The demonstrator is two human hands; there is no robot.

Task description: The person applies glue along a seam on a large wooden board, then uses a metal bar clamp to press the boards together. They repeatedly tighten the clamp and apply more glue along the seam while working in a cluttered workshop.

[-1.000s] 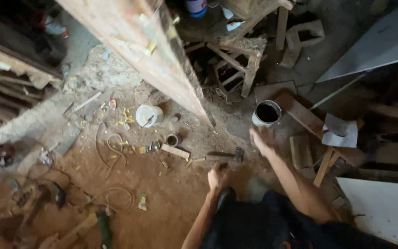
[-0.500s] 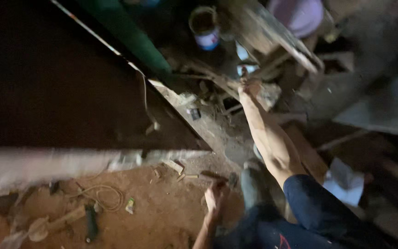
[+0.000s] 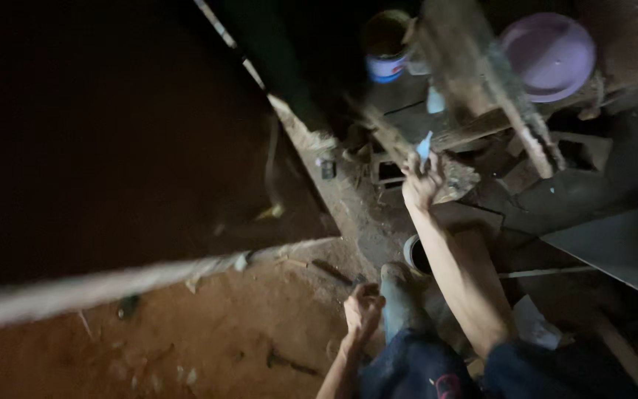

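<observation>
Reaching farther up than half a second ago, the right hand [image 3: 422, 185] pinches a small blue scrap [image 3: 424, 146] against the wooden pile [image 3: 452, 177]; it looks light and flimsy, best held by its edge. Left hand [image 3: 363, 310] rests curled shut on the dirt floor [image 3: 223, 332].

Bare arms, dark trousers
Both hands, the left hand [image 3: 363, 309] and the right hand [image 3: 422, 185], are ungloved and sleeveless; dark blue trousers, grey boot [image 3: 399, 299].

Two hands [image 3: 393, 247], one purple basin [image 3: 549, 55]
</observation>
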